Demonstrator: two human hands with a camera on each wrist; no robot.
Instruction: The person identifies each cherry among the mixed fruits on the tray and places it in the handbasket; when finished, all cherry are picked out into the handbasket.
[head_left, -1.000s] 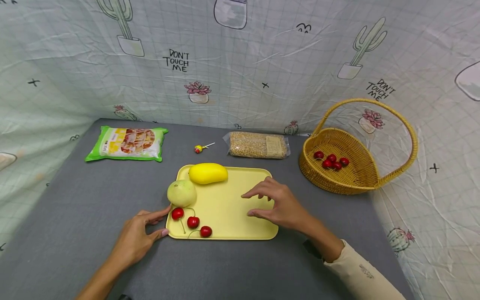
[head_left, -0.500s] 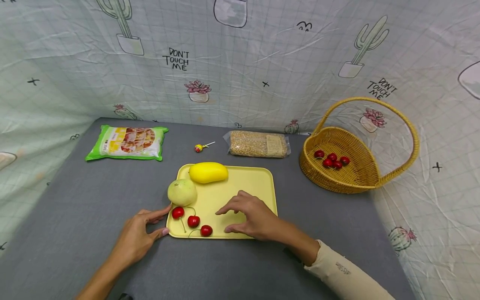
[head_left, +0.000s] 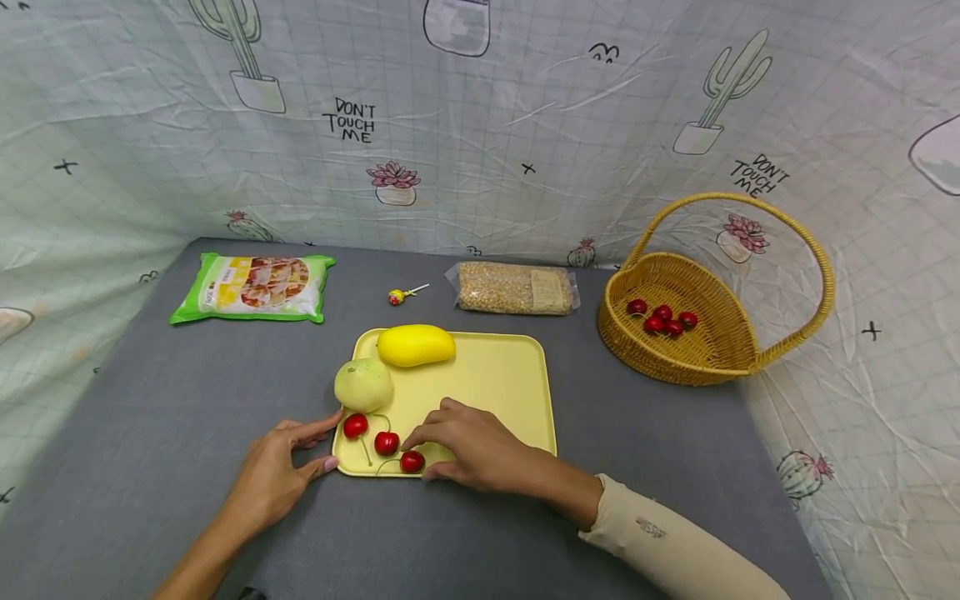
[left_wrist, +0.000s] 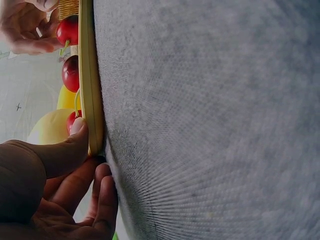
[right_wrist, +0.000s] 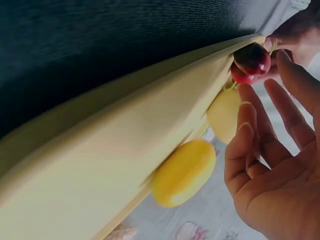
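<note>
A yellow tray point(head_left: 487, 375) bears a green-yellow round fruit point(head_left: 363, 385), a yellow mango point(head_left: 416, 346) and red cherries on stems. My left hand point(head_left: 270, 475) holds the tray's near left corner; in the left wrist view its thumb point(left_wrist: 75, 140) presses the rim, with the other fingers bent below. Over the tray's near edge, my right hand point(head_left: 480, 450) reaches from the right, thumb and index finger parted beside the nearest cherry point(head_left: 412, 462). Two more cherries lie left of it, the middle one point(head_left: 386, 443) and one by the round fruit point(head_left: 356, 427). Nothing is gripped in the right hand.
A wicker basket point(head_left: 622, 342) with a tall handle stands at the right, holding several cherries point(head_left: 663, 313). Along the back lie a green-edged food bag point(head_left: 255, 287), a lollipop point(head_left: 397, 297) and a clear pack of yellow grains point(head_left: 513, 288). A patterned cloth point(head_left: 480, 208) hangs behind the grey table.
My right hand has moved left and toward the near edge, across the tray to the nearest cherry. The left hand has stayed at the tray's corner.
</note>
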